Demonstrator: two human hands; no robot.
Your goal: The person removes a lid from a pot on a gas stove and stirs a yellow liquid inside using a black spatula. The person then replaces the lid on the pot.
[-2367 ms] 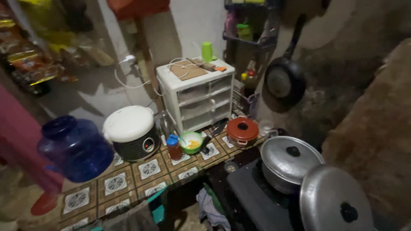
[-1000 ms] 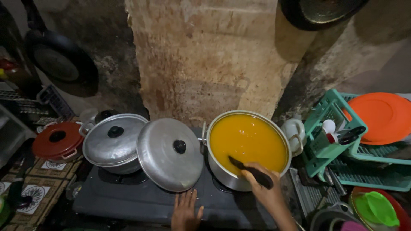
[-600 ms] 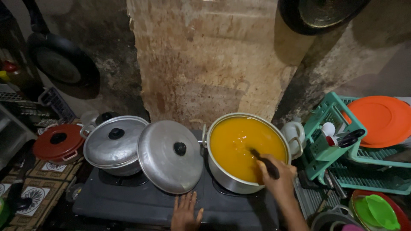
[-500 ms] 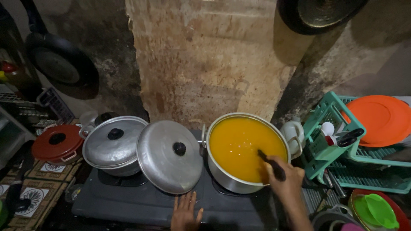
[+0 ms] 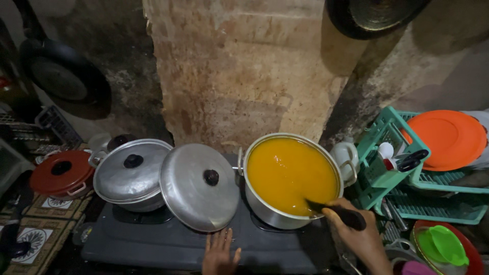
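stove (image 5: 153, 244): dark two-burner unit, carrying both pots
pot (image 5: 290, 178): sitting open on the right burner, holding orange soup nearly to the rim
loose lid (image 5: 199, 186): leaning between the soup pot and the covered pot (image 5: 131, 174)
right hand (image 5: 356, 237): closing around the black ladle handle (image 5: 338, 213), its tip dipping in at the near rim
left hand (image 5: 220, 250): resting flat, fingers spread, holding nothing, on the stove's front edge
advice: likely stirring; slow sweeps and a low ladle should be keeping soup inside the rim

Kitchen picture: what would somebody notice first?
The big steel pot of bright orange-yellow soup on the stove's right side, where the right hand holds a dark utensil handle dipped in. Beside it, a loose round lid leans against a covered pot, and the left hand rests on the stove.
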